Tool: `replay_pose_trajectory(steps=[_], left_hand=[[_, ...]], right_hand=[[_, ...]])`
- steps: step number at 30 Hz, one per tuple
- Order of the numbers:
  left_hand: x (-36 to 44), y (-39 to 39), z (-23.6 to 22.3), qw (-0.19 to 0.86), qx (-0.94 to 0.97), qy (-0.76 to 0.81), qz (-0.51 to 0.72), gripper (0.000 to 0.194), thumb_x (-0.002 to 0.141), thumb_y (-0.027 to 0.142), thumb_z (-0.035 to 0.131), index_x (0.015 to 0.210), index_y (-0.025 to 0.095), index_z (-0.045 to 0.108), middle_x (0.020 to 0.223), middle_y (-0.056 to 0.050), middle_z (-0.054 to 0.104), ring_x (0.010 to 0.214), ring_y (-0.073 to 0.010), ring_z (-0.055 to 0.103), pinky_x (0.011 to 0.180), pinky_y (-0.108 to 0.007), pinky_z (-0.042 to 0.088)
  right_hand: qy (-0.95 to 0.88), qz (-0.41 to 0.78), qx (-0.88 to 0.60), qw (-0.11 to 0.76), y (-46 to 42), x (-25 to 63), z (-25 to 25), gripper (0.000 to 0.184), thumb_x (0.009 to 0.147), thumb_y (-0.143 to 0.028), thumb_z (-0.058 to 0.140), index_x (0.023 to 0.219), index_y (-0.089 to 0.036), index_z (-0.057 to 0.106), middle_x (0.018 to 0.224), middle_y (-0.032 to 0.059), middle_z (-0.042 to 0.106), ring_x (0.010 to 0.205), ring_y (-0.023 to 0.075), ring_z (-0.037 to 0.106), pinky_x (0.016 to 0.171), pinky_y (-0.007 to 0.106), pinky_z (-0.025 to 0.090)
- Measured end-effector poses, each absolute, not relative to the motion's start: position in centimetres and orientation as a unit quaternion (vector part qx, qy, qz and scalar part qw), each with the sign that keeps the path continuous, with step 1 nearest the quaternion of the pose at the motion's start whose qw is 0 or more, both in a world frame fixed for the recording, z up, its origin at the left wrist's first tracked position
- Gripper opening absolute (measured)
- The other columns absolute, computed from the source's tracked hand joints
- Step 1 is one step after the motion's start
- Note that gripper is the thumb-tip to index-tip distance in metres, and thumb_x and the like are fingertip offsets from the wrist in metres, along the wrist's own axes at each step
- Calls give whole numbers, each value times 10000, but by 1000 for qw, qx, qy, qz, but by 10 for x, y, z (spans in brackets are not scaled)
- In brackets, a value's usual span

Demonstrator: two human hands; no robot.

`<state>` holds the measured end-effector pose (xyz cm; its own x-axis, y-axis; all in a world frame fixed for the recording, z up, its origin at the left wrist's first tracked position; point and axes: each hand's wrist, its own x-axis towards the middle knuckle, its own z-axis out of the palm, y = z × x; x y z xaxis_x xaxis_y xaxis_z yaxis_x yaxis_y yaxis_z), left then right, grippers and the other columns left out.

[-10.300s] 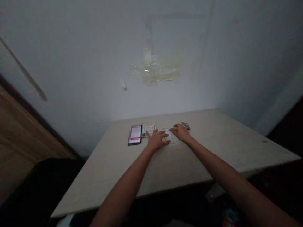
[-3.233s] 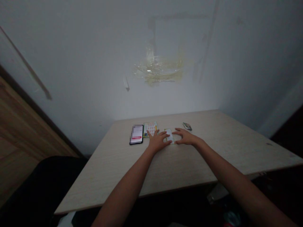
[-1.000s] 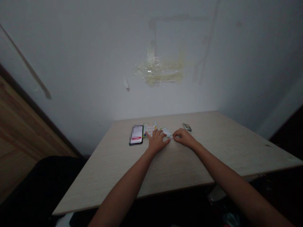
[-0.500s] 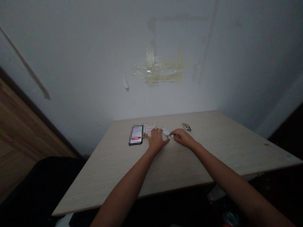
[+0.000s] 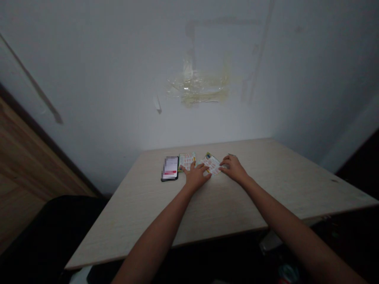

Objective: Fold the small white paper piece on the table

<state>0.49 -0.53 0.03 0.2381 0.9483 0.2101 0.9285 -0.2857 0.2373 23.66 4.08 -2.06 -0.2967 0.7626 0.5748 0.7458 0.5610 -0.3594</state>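
Note:
A printed paper leaflet (image 5: 212, 165) lies spread at an angle on the table between my hands. My left hand (image 5: 196, 177) is open, fingers spread, with its right-hand fingertips resting on the leaflet's left part. My right hand (image 5: 236, 169) touches the leaflet's right edge, its fingers bent but apart. A second printed leaflet (image 5: 187, 158) lies further left, partly covered by my left fingers. Beside that one is a smartphone (image 5: 171, 167) with its screen lit. Behind my right hand, a small object is almost wholly hidden.
The pale wooden table (image 5: 154, 213) reaches back to a grey-white wall (image 5: 124, 79) with yellowed tape (image 5: 204, 88) on it. A dark seat-like shape (image 5: 50, 228) stands left of the table, near wooden boards (image 5: 32, 157). Dim items sit below the front edge.
The leaflet between my hands, folded or bunched before, now lies flatter and wider. My right hand has moved slightly right and away, covering the small object there. My left hand has barely moved.

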Motion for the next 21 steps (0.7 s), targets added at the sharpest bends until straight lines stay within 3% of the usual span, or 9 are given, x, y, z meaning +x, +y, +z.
replay_pose_trajectory(steps=[6,12,16,21], left_hand=[[1,-6,2,51,798,584,139,436,896,515,511,1320,445,586,1524,48,481,1475,-402,211,1018,-862,-54],[-7,-1,3,69,810,567,133,429,903,480,516,1326,444,584,1545,53,453,1477,-385,220,1038,-844,-53],[-15,-1,7,66,827,543,132,457,901,610,501,1305,425,606,1481,30,536,1460,-381,262,1031,-833,-108],[-21,-2,11,59,837,532,113,596,831,713,544,1339,403,580,1462,-7,557,1454,-387,275,1051,-810,-113]], right_hand=[[-854,70,-386,342,45,234,-31,373,804,-160,660,1162,-249,713,1410,102,561,1326,279,484,1128,531,356],[-860,134,-388,304,43,234,-31,326,841,-203,632,1146,-245,737,1265,95,680,1207,269,605,1092,486,428],[-862,145,-381,301,44,238,-28,299,834,-268,679,1123,-235,745,1209,95,701,1147,261,629,1072,460,446],[-871,165,-358,293,45,241,-27,458,739,-421,807,1158,-251,732,1246,101,669,1172,273,605,1077,452,433]])
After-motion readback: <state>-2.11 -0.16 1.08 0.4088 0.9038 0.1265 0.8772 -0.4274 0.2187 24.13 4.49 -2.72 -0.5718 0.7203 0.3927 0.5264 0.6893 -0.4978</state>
